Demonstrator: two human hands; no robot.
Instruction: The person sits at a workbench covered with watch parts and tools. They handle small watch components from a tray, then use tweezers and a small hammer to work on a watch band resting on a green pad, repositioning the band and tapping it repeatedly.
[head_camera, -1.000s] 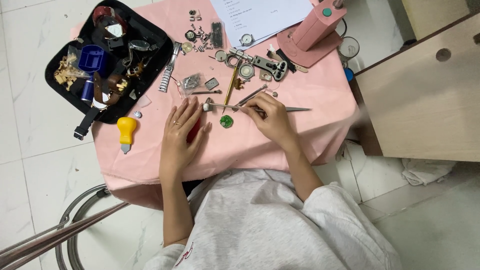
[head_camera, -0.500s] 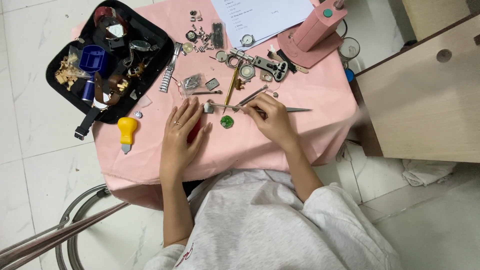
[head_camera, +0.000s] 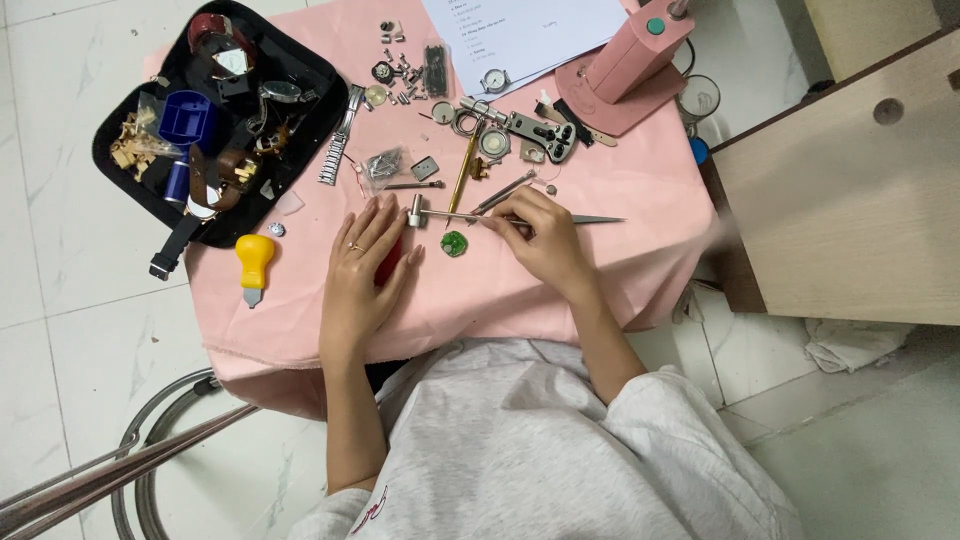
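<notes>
White marble floor (head_camera: 60, 220), wooden cabinet (head_camera: 850, 200) beside.

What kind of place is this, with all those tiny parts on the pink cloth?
Probably a small watch-repair workbench, perhaps at home. A black tray holds watch parts and straps, a metal watch bracelet lies loose, and the right hand holds a thin metal tool.

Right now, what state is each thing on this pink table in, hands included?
left hand: flat, resting over a red object
right hand: gripping a metal tool
green disc: lying loose on the cloth
yellow-handled tool: lying untouched
black tray: full of parts
</notes>
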